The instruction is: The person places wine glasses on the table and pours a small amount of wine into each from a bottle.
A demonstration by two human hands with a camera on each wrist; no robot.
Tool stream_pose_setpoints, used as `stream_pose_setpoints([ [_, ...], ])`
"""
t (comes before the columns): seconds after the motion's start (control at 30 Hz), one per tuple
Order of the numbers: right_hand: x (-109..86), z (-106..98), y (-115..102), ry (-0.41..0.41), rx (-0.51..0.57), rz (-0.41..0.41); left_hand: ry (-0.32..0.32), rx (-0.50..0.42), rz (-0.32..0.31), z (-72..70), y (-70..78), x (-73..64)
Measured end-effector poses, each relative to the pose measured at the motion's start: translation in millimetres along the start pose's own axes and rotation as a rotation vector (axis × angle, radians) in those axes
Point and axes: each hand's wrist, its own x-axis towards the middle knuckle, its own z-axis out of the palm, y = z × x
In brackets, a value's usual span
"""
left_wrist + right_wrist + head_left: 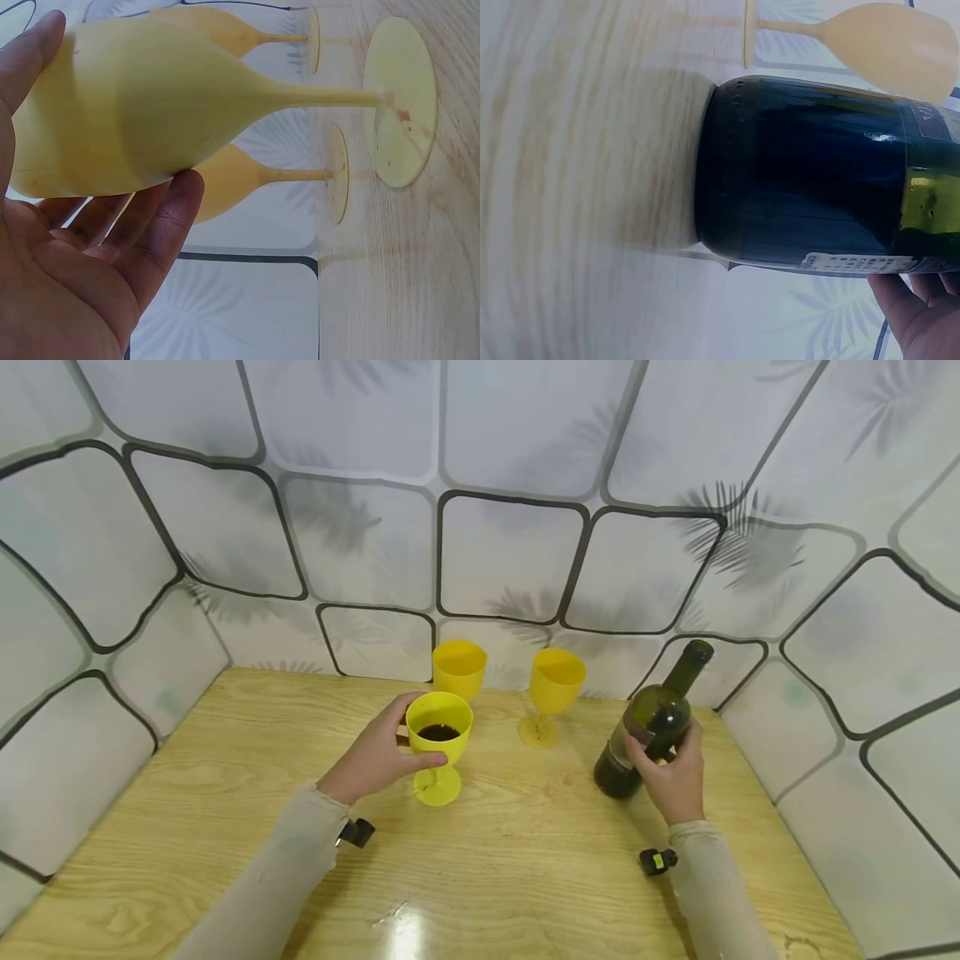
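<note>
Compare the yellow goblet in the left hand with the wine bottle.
Colour: the yellow goblet is bright; the wine bottle is dark green.
Shape: the goblet has a wide bowl on a thin stem; the bottle is taller, with a narrow neck.
Grip: the left hand holds the goblet; the right hand holds the bottle.
Shared: both are held.
</note>
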Motion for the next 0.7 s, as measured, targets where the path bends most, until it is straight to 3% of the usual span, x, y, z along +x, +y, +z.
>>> stream_pose_setpoints([
  [0.43,-0.7,3.2,-0.8,0.017,0.030,-0.046,-0.008,-0.011,-0.010,-4.1,2.7,0.3],
  [0.7,-1.4,2.7,-0.6,0.005,0.042,-0.019,0.002,-0.005,-0.024,-7.1,-2.2,0.8],
])
